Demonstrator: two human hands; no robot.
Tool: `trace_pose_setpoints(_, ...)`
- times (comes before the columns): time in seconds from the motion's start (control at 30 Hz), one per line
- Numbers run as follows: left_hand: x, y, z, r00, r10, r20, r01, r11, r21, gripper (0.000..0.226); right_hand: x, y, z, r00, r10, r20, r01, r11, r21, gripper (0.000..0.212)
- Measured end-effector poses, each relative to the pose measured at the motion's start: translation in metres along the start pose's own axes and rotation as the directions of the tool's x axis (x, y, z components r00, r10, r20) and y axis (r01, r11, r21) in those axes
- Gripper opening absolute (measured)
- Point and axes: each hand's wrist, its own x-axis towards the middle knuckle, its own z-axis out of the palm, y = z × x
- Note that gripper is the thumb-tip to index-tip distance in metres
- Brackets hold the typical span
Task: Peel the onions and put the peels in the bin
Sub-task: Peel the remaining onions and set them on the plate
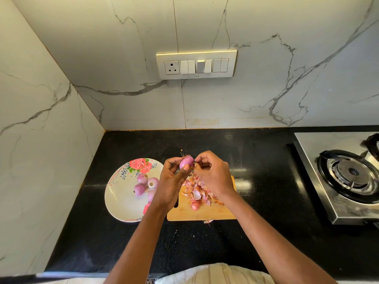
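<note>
Above the board (205, 212) on the tabletop (256, 160), we see the left hand (172, 181) gripping an onion (186, 162) while the right hand (211, 173) pinches its peel (193, 165), over loose peels (196, 191), beside a plate (121, 199) of peeled onions (146, 184).

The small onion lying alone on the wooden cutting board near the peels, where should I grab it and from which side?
Pinch the small onion across its rounded middle, coming straight down from above. It lies on the cutting board at the near edge of the peel pile, so the side toward you is open, while loose peels crowd its far side. Either hand would first have to let go: both are busy with the onion being peeled.
</note>
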Motion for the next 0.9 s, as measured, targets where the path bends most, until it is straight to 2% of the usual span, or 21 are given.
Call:
trace_pose_setpoints(0.13,-0.001,0.001,0.005,1.0,-0.017,0.007,0.018,0.995,-0.1,0.041,0.001,0.001,0.001,0.998,0.056,0.011,-0.057,0.994,0.091,0.018)
trace_pose_setpoints(0.23,0.0,0.003,0.004,1.0,-0.012,-0.004,0.012,0.991,-0.135,0.041,0.001,0.0,0.0,0.999,0.029,0.04,-0.034,0.991,0.126,0.021)
trace_pose_setpoints(0.43,0.003,0.01,0.007,1.0,-0.019,-0.007,0.017,0.988,-0.154,0.035,0.0,0.0,-0.001,0.999,-0.04,-0.033,0.045,0.984,0.174,0.028)
trace_pose_setpoints(0.67,0.003,0.016,0.008,0.999,-0.029,-0.021,0.027,0.993,-0.111,0.014,0.005,-0.001,-0.004,0.996,-0.085,0.012,0.082,0.988,0.132,0.023)
trace_pose_setpoints(0.8,0.004,0.01,0.014,0.999,-0.032,-0.026,0.027,0.983,-0.182,0.029,0.005,-0.002,0.002,0.991,-0.132,0.011,0.132,0.991,0.008,0.021)
trace_pose_setpoints(0.9,0.003,0.007,0.019,0.998,-0.047,-0.038,0.036,0.967,-0.251,0.036,0.007,-0.001,0.005,0.993,-0.113,-0.026,0.113,0.994,-0.002,0.018)
